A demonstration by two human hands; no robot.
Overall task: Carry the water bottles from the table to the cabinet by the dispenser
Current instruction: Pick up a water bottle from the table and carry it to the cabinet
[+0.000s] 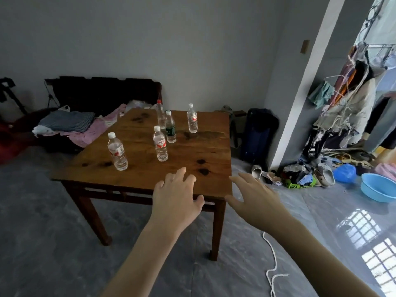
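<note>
Wooden table (214,159), dark-stained, carries all five water bottles upright; none lifted yet. Positions: one red-labelled bottle (117,152) near the left edge; a second red-labelled bottle (160,144) toward the middle; a green-labelled bottle (170,127) just behind it; a tall red-capped bottle (160,113) close behind the green one, the pair nearly touching; a fifth bottle (192,118) apart to the right. Cabinet and dispenser not in view.

Risks, as judged from here:
- Green-labelled and red-capped bottles stand very close. A reach for either could knock its neighbour over; toppled bottles would roll on the flat top.
- Left-edge bottle sits close to the table's rim. A sideways nudge could send it to the floor.
- Bottles look thin-walled and mostly clear; a hard squeeze may buckle them, a light one may let them slip. Fill level hard to read.
- White rope (273,264) lies looped on the floor by the person's right side: trip hazard when walking with hands full.

Hands: left hand (176,196) extended over the near table edge, palm down, fingers spread and loosely bent, gripping nothing. Right hand (255,196) extended just past the table's near right corner, palm down, fingers straight and relaxed, also empty. Both forearms reach forward, roughly parallel. Nearest bottle to either hand is the middle red-labelled one, well apart from the fingertips.
</note>
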